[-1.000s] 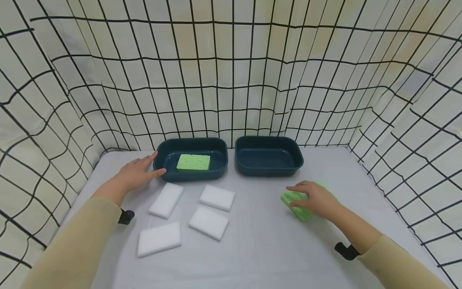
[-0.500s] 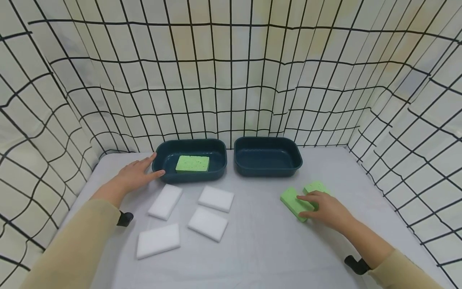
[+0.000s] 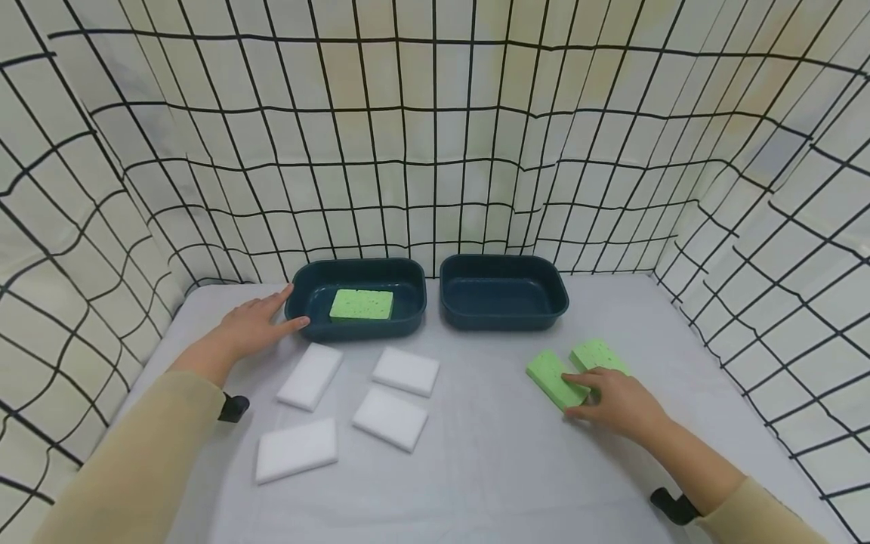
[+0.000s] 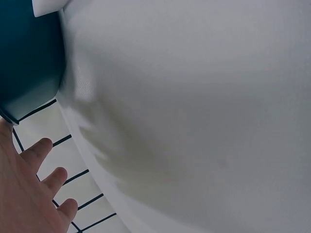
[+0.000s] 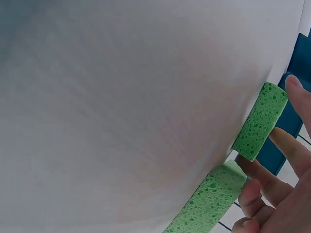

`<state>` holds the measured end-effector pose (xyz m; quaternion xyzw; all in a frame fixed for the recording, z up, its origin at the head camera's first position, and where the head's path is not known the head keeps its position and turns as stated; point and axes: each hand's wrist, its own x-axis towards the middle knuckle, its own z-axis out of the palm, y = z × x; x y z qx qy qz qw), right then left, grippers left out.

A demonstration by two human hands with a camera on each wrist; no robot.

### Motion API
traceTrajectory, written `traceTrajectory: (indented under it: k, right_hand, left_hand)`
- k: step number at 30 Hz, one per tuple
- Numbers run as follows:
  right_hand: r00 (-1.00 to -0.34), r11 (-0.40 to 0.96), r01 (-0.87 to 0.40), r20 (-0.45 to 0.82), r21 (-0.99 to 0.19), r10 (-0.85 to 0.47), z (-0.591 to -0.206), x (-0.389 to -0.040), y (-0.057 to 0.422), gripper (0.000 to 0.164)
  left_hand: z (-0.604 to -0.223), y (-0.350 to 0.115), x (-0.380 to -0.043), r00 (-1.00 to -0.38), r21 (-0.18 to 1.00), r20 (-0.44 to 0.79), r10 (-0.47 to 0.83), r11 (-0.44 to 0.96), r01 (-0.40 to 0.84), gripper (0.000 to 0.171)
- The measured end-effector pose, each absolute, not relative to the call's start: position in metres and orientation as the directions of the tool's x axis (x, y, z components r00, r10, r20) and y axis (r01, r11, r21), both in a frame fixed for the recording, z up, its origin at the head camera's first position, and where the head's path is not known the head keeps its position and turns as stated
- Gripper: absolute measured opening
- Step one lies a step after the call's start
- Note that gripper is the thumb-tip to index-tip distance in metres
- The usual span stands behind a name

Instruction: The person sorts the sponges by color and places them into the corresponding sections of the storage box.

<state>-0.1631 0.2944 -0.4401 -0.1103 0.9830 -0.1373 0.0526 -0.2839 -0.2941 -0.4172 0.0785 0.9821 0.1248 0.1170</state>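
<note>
My left hand [image 3: 251, 329] rests spread against the left end of the left dark teal tray [image 3: 367, 329]. Inside that tray lies a green sponge [image 3: 362, 304]. My right hand [image 3: 615, 400] reaches over the near end of a second green sponge [image 3: 552, 375] lying flat on the table. In the right wrist view its thumb is by one corner of this sponge [image 5: 262, 119], and other fingers are by the opposite corner; I see no firm grip. Another green sponge [image 3: 598, 355] lies just beyond, partly behind the hand.
A second teal tray [image 3: 504, 321] stands to the right of the first. Several white sponges [image 3: 390, 419] lie on the white table [image 3: 482, 453] in front of the left tray. Black netting [image 3: 435, 162] over pale cloth encloses the back and sides.
My right hand has drawn back toward the near right, uncovering most of the two green sponges it was over. The left hand has stayed at the tray.
</note>
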Motion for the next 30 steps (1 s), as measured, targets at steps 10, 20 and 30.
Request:
traceTrajectory:
  k: [10,20,30]
  right_hand:
    - [-0.968,0.943,-0.24,-0.02,-0.231,-0.251,-0.441,-0.161,0.294,0.058]
    - [-0.958,0.928,-0.287,0.077,-0.236,-0.277,-0.431,-0.165,0.293,0.052]
    - [-0.949,0.915,-0.314,0.082,-0.253,-0.303,-0.418,-0.169,0.285,0.05]
  left_hand:
    - [-0.417,-0.295,-0.284,-0.959,0.275,-0.216,0.185,0.954,0.122,0.103]
    - [-0.415,-0.294,-0.283,-0.958,0.279,-0.224,0.178,0.954,0.113,0.104]
    - [-0.413,-0.292,-0.28,-0.959,0.273,-0.227,0.171,0.956,0.106,0.104]
